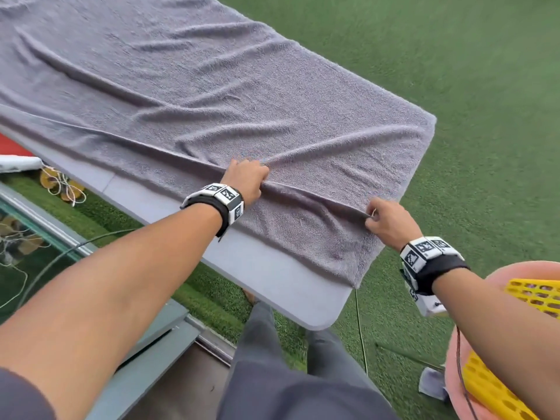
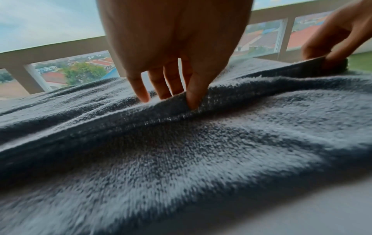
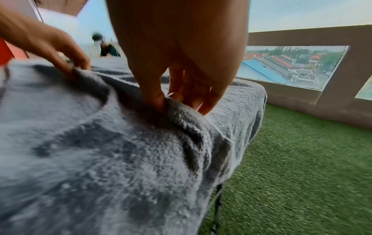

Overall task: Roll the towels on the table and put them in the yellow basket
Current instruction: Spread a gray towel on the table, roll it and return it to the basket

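A large grey towel (image 1: 212,95) lies spread over the grey table (image 1: 272,286), its near part lifted into a raised fold. My left hand (image 1: 247,177) pinches that fold near the middle of the near side; in the left wrist view the thumb and fingers of the left hand (image 2: 181,97) clamp the ridge of the towel (image 2: 201,151). My right hand (image 1: 383,218) pinches the same fold near the towel's right edge, and in the right wrist view the right hand (image 3: 177,98) grips the towel (image 3: 100,151) there. The yellow basket (image 1: 497,377) sits at lower right, partly hidden by my right forearm.
The basket rests on a pink round stool (image 1: 454,374). Green artificial turf (image 1: 454,71) surrounds the table. A cable (image 1: 360,328) hangs by the table's near corner. A glass-topped surface (image 1: 27,244) and cords lie at left. A railing (image 3: 322,36) borders the terrace.
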